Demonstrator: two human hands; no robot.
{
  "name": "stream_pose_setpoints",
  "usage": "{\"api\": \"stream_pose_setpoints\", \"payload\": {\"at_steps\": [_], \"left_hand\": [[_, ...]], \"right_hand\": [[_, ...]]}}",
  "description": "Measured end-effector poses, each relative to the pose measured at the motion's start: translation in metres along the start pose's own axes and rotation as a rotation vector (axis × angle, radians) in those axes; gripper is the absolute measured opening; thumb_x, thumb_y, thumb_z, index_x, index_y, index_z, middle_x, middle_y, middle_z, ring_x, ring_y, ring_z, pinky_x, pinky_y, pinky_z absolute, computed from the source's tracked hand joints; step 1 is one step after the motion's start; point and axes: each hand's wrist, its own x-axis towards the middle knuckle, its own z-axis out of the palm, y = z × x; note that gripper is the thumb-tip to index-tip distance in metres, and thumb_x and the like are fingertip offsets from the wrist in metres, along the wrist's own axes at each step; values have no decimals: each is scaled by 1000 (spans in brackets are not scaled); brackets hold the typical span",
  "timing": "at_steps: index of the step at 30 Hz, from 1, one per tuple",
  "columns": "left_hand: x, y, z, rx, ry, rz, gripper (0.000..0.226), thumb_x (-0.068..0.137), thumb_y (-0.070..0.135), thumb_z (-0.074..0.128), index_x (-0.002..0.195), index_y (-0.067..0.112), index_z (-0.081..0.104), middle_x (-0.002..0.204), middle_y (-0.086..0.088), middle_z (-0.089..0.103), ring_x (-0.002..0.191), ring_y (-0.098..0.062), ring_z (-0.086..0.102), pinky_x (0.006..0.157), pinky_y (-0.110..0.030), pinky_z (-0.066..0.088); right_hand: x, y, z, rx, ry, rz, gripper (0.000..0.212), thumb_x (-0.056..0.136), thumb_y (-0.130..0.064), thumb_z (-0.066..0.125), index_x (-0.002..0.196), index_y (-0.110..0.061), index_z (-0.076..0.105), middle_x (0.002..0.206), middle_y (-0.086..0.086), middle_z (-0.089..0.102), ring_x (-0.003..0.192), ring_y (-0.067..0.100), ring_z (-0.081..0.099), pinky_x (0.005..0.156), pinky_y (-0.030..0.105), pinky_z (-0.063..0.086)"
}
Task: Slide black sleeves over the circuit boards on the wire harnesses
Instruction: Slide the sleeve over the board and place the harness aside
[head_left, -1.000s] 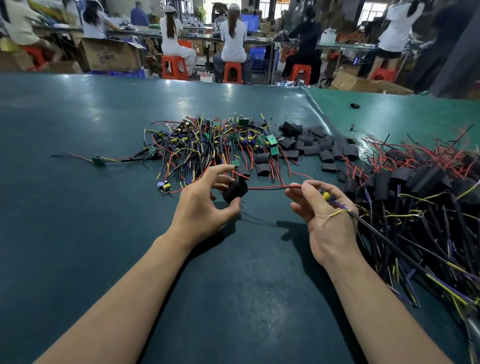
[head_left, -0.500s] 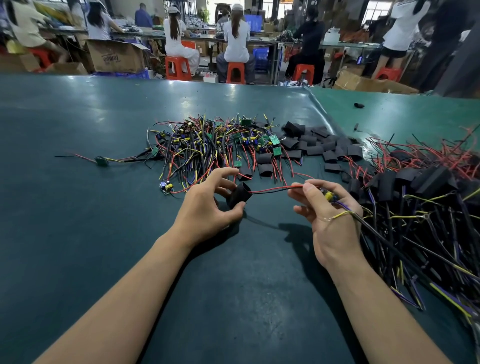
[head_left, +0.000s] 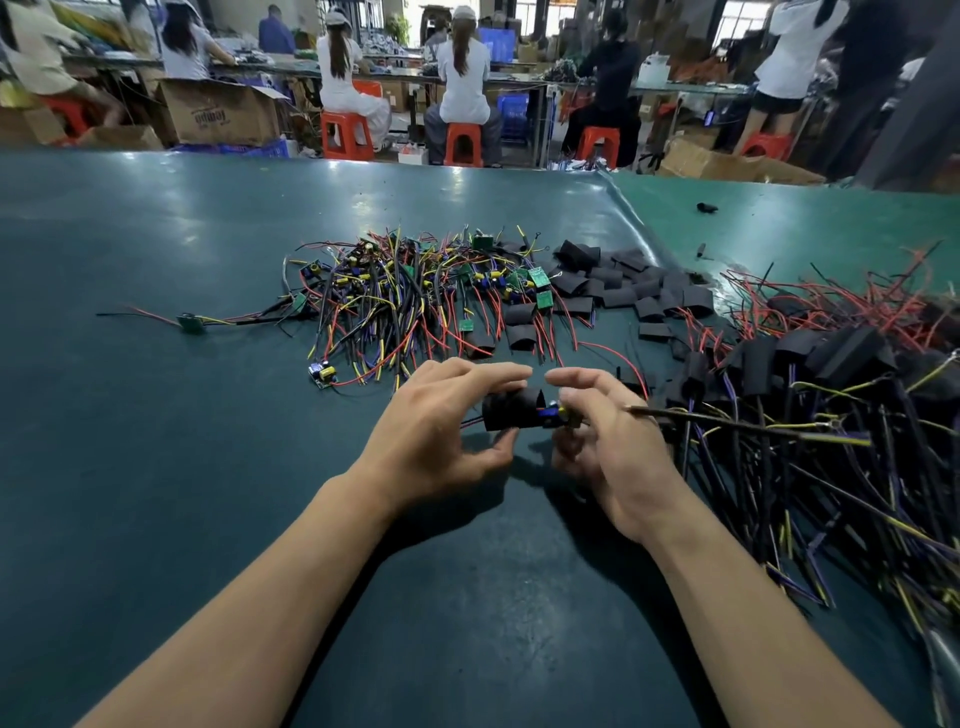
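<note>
Both grips closed: left hand (head_left: 441, 421) pinches the black sleeve (head_left: 511, 410), right hand (head_left: 608, 441) pinches the circuit board (head_left: 558, 415) at the sleeve's right mouth. A second ago I had them well apart with red wire stretched between; now the leads run through and the board sits at the opening, so the slide-on is starting. Bare harnesses (head_left: 405, 301) wait beyond the sleeve on the surface (head_left: 156, 467).
</note>
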Motion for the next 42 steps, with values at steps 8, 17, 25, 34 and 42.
{"api": "stream_pose_setpoints", "payload": {"at_steps": [8, 17, 25, 34, 42], "left_hand": [[-1, -4, 1, -81, 25, -27, 55, 72, 10, 79, 124, 13, 62, 106, 9, 73, 97, -19, 66, 93, -39, 46], [-1, -4, 6, -209, -12, -34, 45, 73, 12, 77, 115, 15, 63, 103, 7, 73, 97, -6, 67, 82, -37, 54], [-1, -3, 3, -113, 13, -5, 37, 75, 10, 78, 110, 8, 67, 100, -1, 70, 91, -18, 65, 83, -37, 53], [0, -1, 2, -113, 20, 50, 35, 76, 9, 76, 110, 6, 67, 100, -4, 71, 90, -23, 68, 79, -42, 56], [1, 3, -2, -111, 62, 28, 38, 77, 6, 78, 113, 5, 68, 104, -3, 70, 95, -18, 66, 85, -35, 54]], "right_hand": [[3, -3, -4, 111, 2, -76, 16, 69, -20, 73, 78, -12, 63, 65, -2, 67, 56, 12, 60, 51, 20, 49], [6, -3, -7, 314, 41, 119, 21, 71, -17, 73, 85, -4, 65, 66, 5, 68, 51, 13, 63, 49, 18, 53], [4, 2, -6, 189, -50, 100, 17, 86, 6, 62, 93, -4, 73, 83, 12, 74, 70, 22, 72, 60, 24, 59], [4, 5, -5, 97, 8, 23, 6, 77, -2, 74, 76, -7, 72, 70, 7, 69, 65, 16, 68, 54, 23, 53], [2, -1, -6, 176, -141, 75, 25, 68, -14, 73, 92, -8, 67, 80, 12, 70, 67, 23, 70, 54, 27, 56]]}}
